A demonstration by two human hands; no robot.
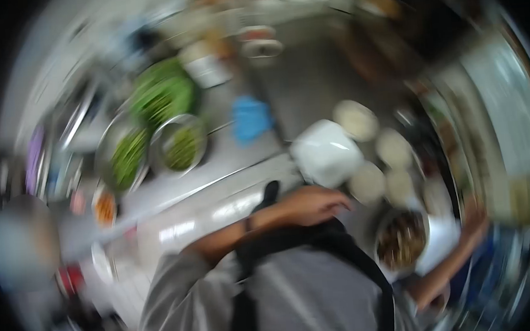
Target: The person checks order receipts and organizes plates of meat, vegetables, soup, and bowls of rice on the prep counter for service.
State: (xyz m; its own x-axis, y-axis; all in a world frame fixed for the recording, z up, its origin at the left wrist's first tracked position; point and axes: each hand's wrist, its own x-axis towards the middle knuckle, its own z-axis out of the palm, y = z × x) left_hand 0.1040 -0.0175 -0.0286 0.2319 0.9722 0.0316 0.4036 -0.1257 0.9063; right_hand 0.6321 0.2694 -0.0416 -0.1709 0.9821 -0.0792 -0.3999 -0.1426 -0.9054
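Note:
My left hand (316,205) is in front of my apron, its fingers pointing right, smeared by motion. Nothing can be made out in it. The nearest thing to it is a glossy white square-looking container (325,153) on the metal counter. My right hand (474,219) reaches out to the right, by the edge of a shelf or unit; what it touches is too blurred to tell. Between my arms stands a round bowl of brown food pieces (401,240). Several pale round things (366,182), perhaps filled bowls, sit beside the white container.
On the left counter are a metal bowl of green vegetables (128,159), a smaller bowl of chopped greens (182,148), a green basket (161,90), a blue cloth-like item (251,118) and a dish of orange pieces (104,205). Another person (22,250) shows at far left.

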